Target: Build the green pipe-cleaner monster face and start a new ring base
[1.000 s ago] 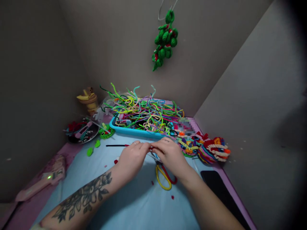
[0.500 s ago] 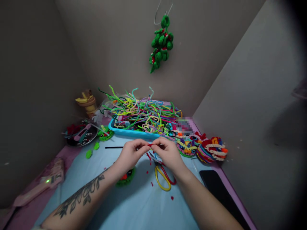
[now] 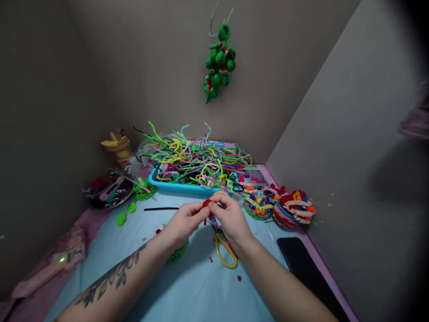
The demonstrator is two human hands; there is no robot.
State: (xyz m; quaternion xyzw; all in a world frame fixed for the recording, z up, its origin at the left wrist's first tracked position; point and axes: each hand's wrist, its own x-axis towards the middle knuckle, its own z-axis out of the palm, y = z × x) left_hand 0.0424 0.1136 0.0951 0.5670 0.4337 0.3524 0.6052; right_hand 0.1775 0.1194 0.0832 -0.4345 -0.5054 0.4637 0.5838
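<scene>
My left hand (image 3: 183,222) and my right hand (image 3: 229,217) meet above the light blue mat (image 3: 187,286), fingertips pinched together on a small red pipe cleaner piece (image 3: 207,204). Under my right hand lie scissors with yellow and red handles (image 3: 225,250). A green woven disc (image 3: 177,253) peeks out beneath my left wrist. A black pipe cleaner (image 3: 161,209) lies flat on the mat, just left of my left hand.
A turquoise tray (image 3: 174,187) heaped with coloured pipe cleaners stands behind my hands. Finished colourful woven pieces (image 3: 288,208) sit at the right, a black phone (image 3: 298,261) near the right edge. A dark dish of bits (image 3: 107,192) stands left. A green ornament (image 3: 217,62) hangs on the wall.
Both hands have lifted slightly off the mat while staying pinched on the red piece, which now shows as a small curl. The green disc has come into sight under my left wrist.
</scene>
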